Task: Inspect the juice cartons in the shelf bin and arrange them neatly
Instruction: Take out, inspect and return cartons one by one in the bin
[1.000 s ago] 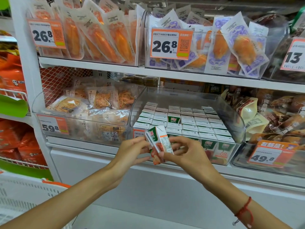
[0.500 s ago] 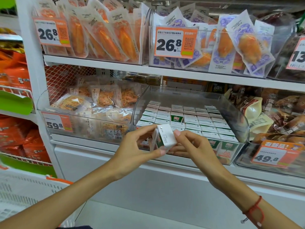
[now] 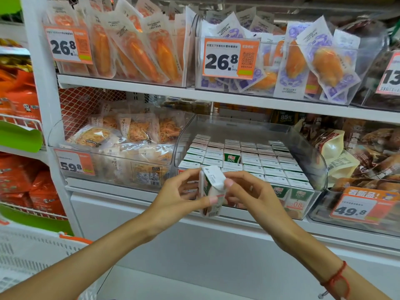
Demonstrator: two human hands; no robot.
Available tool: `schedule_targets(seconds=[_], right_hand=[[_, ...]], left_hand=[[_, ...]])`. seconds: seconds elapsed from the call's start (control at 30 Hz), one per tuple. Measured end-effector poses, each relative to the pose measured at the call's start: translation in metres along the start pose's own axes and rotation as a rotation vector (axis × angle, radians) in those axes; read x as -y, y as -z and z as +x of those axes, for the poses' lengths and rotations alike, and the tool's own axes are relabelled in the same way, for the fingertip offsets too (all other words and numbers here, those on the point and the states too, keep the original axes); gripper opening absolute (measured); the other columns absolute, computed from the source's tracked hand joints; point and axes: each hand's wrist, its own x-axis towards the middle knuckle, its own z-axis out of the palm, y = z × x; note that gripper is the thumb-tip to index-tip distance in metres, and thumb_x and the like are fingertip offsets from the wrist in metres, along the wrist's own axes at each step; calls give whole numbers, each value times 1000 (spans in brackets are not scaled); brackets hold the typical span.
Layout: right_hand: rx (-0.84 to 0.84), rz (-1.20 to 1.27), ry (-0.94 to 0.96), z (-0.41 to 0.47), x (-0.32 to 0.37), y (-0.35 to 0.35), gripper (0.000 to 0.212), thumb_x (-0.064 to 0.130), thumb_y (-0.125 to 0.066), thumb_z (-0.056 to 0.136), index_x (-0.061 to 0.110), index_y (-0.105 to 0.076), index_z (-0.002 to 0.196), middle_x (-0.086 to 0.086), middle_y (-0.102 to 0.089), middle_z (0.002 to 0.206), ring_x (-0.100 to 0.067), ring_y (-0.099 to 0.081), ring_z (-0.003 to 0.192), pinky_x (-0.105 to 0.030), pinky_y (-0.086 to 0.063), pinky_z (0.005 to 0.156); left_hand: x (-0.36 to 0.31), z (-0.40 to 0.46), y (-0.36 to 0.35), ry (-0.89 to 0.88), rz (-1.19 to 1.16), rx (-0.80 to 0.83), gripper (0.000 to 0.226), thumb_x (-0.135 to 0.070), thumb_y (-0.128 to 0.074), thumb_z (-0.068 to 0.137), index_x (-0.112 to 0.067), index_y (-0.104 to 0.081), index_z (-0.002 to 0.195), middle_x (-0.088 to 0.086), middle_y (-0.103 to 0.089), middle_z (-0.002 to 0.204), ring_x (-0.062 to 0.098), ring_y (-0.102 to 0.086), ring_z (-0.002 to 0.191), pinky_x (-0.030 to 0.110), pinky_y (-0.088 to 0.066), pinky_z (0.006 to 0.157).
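A small juice carton with a white top and green and orange sides is held upright in front of the clear shelf bin. My left hand pinches its left side with thumb and fingers. My right hand pinches its top right edge. Inside the bin stand several rows of the same cartons, white tops up. One carton in the third row sits higher than its neighbours and shows its green face.
A bin of shredded snack packs stands left of the juice bin. Brown snack bags fill the bin on the right. Orange price tags hang on the bin fronts. A white basket sits at lower left.
The carton was turned from tilted with its side facing me to upright with its white top showing. Both hands rose slightly with it and shifted their grip.
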Motion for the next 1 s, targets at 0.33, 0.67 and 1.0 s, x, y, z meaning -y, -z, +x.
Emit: schedule_targets(seconds=[0.33, 0.67, 1.0], right_hand=[[76, -267, 167, -2, 0, -7, 43, 29, -70, 85, 31, -62, 128, 21, -66, 119, -1, -62, 111, -24, -51, 95], [-92, 57, -156, 0, -1, -3, 41, 55, -72, 65, 23, -76, 90, 3, -76, 80, -10, -73, 76, -14, -55, 62], [14, -3, -292, 3, -4, 2, 31, 50, -69, 76, 27, -75, 96, 10, -75, 94, -3, -69, 91, -22, -55, 79]], left_hand=[[-1, 4, 1, 401, -510, -30, 58, -45, -73, 73, -32, -55, 127, 9, -74, 109, 20, -73, 94, 27, -59, 72], [1, 5, 3, 726, -289, 130, 74, -67, -66, 72, -16, -56, 124, 11, -76, 95, 16, -75, 84, 37, -61, 68], [2, 6, 0, 586, -420, 113, 66, -48, -75, 68, -20, -53, 124, 15, -74, 105, 26, -73, 97, 34, -61, 77]])
